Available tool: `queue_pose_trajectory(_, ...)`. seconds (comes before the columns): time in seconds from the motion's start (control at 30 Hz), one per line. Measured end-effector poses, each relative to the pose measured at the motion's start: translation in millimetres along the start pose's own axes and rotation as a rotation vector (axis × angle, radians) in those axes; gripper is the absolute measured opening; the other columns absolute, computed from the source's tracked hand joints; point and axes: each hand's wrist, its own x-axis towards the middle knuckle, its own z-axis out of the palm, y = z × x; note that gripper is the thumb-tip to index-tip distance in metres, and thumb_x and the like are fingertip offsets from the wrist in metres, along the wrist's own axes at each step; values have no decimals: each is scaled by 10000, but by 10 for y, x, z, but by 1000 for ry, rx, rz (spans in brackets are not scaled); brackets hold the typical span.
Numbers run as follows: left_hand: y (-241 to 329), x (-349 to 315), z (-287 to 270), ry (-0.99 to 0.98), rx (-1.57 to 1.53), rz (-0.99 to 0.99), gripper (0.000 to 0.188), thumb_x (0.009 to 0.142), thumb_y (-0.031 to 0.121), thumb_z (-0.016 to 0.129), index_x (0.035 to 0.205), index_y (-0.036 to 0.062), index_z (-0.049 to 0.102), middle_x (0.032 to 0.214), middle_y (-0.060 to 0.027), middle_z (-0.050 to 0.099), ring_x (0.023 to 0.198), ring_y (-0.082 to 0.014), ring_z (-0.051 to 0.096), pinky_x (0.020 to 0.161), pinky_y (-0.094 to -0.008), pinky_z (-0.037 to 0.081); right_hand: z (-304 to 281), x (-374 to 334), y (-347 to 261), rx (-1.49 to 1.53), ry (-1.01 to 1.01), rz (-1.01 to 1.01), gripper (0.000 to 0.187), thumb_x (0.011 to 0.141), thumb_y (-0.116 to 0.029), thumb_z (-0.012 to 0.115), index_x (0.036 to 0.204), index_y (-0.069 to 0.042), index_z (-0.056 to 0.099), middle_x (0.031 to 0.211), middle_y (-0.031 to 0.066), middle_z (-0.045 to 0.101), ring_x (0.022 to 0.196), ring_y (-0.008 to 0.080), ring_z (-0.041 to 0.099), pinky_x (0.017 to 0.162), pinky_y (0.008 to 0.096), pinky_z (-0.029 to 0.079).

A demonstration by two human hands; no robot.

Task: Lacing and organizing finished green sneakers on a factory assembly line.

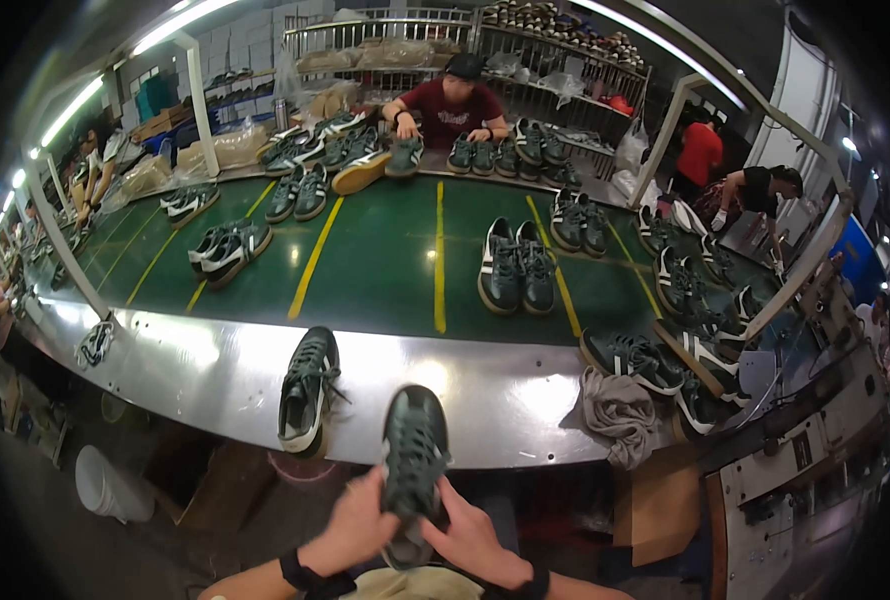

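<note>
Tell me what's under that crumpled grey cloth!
The grey cloth lies on the shiny metal ledge, reaching its front edge, so there's metal under at least part of it. Anything tucked beneath or in its folds is covered, so I can't tell.

The shoe's (415,440) dark green, white bits on the side, thin tan sole edge showing, laces threaded. Toe's pointing away, heel end's kinda blurry, and it's held between the left hand (355,520) and right hand (467,535).
</note>
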Motion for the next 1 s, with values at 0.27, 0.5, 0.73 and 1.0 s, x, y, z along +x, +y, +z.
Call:
queue_pose_trajectory(0.27, -836, 1060, -708, 151, 764, -347, 638, 681, 139, 612, 1290, 124, 424, 934, -161, 610, 901, -358, 582, 863, -521, 345, -344, 688, 560, 52, 14, 49, 468, 855, -161, 584, 1307, -111, 468, 1117, 110, 642, 950, 248, 658, 791, 350, 520)
queue_pose_trajectory(0.5, -1267, 2515, -1308, 288, 631, -164, 546, 667, 74, 566, 1186, 222, 482, 890, -134, 670, 909, -339, 620, 822, -485, 357, -1143, 722, 1945, 12, 398, 318, 310, 833, -61, 525, 1136, -54, 587, 988, 113, 684, 881, 234, 676, 759, 336, 524)
queue_pose_trajectory(0.73, -413, 5226, -1330, 218, 1042, 534, 630, 731, 64, 637, 1321, 123, 426, 1291, -74, 497, 1230, -237, 450, 983, -435, 360, -1198, 789, 2219, -310, 669, 24, 120, 742, -30, 563, 791, -70, 666, 717, 99, 626, 655, 269, 612, 595, 337, 493)
queue_pose_trajectory(1.0, -41, 6710, 1243, 347, 1133, 1196, 302, 904, 213, 458, 1191, 178, 546, 1263, 6, 541, 1195, -167, 475, 944, -380, 391, -1079, 745, 2299, -96, 659, 225, 104, 790, 6, 539, 780, -36, 634, 759, 104, 617, 685, 251, 616, 611, 326, 492)
